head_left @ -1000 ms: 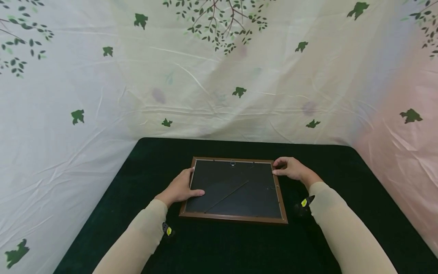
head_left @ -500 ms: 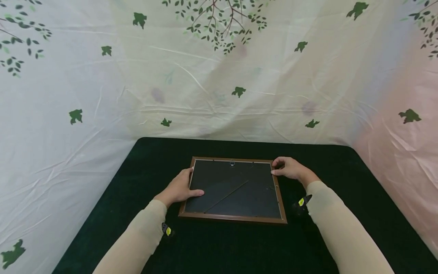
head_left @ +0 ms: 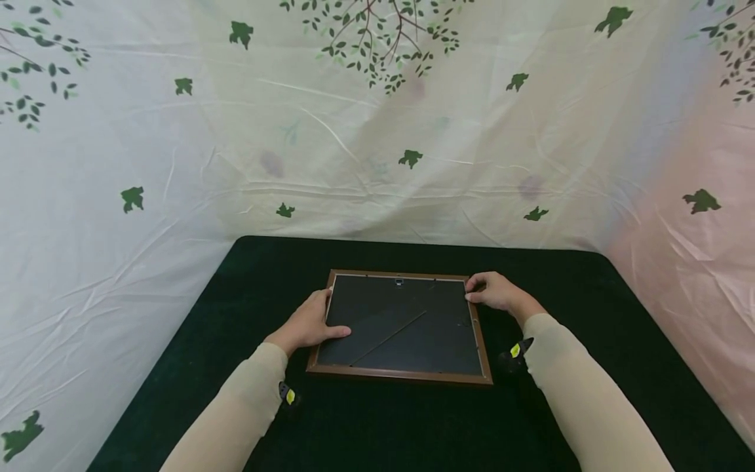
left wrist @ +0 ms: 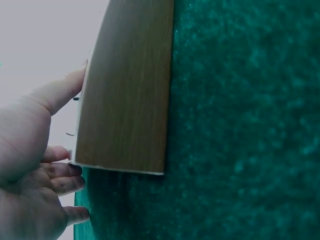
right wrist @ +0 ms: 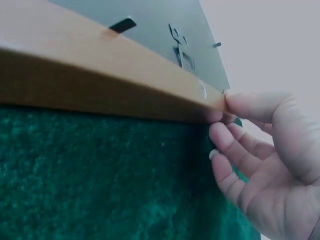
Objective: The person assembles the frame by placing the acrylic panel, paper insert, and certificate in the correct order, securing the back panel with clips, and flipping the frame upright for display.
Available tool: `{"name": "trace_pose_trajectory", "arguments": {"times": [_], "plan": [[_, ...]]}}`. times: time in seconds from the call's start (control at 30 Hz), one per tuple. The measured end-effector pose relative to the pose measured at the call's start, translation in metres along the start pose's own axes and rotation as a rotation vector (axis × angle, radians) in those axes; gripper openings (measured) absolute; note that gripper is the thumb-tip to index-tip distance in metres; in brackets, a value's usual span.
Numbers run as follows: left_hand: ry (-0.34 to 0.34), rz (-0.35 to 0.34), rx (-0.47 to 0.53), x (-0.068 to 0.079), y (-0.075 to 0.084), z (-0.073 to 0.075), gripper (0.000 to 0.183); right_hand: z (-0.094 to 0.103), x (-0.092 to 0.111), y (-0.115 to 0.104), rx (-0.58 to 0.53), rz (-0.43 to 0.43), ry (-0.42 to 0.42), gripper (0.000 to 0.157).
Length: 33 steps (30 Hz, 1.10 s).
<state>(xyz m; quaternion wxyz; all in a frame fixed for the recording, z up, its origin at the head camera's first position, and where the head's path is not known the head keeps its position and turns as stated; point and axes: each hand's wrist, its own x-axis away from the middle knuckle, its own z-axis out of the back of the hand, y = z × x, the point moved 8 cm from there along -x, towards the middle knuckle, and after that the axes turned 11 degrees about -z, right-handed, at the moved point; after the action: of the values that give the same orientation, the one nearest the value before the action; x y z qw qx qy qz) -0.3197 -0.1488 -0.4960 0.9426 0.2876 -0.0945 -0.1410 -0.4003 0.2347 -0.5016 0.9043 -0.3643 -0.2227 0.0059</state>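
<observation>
A brown wooden picture frame (head_left: 407, 376) lies back side up on the dark green cloth, its dark backing board (head_left: 383, 301) facing me. A small metal hanger (head_left: 399, 282) sits at the far edge, and a thin diagonal line crosses the board. My left hand (head_left: 307, 320) holds the frame's left side, thumb over the board and fingers at the outer edge. At the far right corner my right hand (head_left: 501, 292) pinches the frame's side between thumb and fingers. The right wrist view shows bent metal tabs (right wrist: 123, 25) along the frame's inner edge.
Dark green cloth (head_left: 383, 426) covers the table, which has rounded far corners. Behind and at both sides hang pale curtains (head_left: 354, 131) printed with green leaves and birds. A dark wrist device (head_left: 287, 394) with a yellow mark is worn at each sleeve.
My right hand shifts slightly left along with the frame's right side in the head view. My left hand stays nearly still, its hold unchanged.
</observation>
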Motion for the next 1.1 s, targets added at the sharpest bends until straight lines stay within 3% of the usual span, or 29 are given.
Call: {"name": "trace_pose_trajectory", "arguments": {"times": [0.47,0.77,1.1], "plan": [[0.009,-0.013,0.017,0.001,0.0,0.0,0.109,-0.003,0.001,0.012,-0.163,-0.019,-0.063,0.025],[0.007,-0.001,0.023,0.002,-0.001,-0.001,0.111,-0.006,0.001,0.012,-0.182,-0.078,-0.047,0.021],[0.006,-0.012,0.025,0.0,0.0,-0.001,0.11,-0.004,0.003,0.008,-0.157,-0.083,-0.032,0.019]]}}
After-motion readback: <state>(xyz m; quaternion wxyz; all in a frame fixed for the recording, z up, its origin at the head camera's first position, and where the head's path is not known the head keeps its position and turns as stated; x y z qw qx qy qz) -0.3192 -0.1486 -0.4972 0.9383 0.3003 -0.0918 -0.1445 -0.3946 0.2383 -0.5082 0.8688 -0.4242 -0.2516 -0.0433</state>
